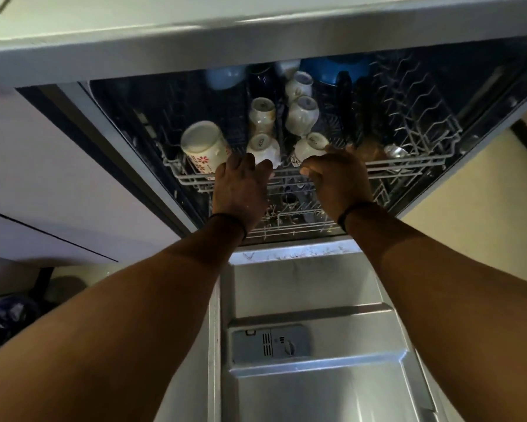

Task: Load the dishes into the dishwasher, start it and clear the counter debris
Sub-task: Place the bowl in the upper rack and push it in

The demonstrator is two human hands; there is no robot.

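Head cam looks straight down into the open dishwasher, with the door [317,345] dropped flat and the grey detergent dispenser [271,344] in the middle of its inner panel. Both hands are on the front edge of the upper rack [408,166], which sits mostly under the counter edge [256,41]. The left hand [241,187] has its fingers laid fairly straight over the front rail, touching the wire near the rack's front-left part; it doesn't look like it's gripping anything. The right hand [338,178] has its fingers curled over the front rail near the middle, so it seems to be holding the rack itself. Inside, a white mug with red flowers [204,149] lies tilted at the front-left corner, and several small white cups [302,114] sit upside down in two rows down the middle. A blue bowl [335,68] sits at the back edge, with a pale blue cup [225,76] at the back left. The right side is mostly bare tines, with something shiny [394,152] near the front-right that I can't make out. The lower rack [292,214] shows beneath the hands, its contents too dark to tell.
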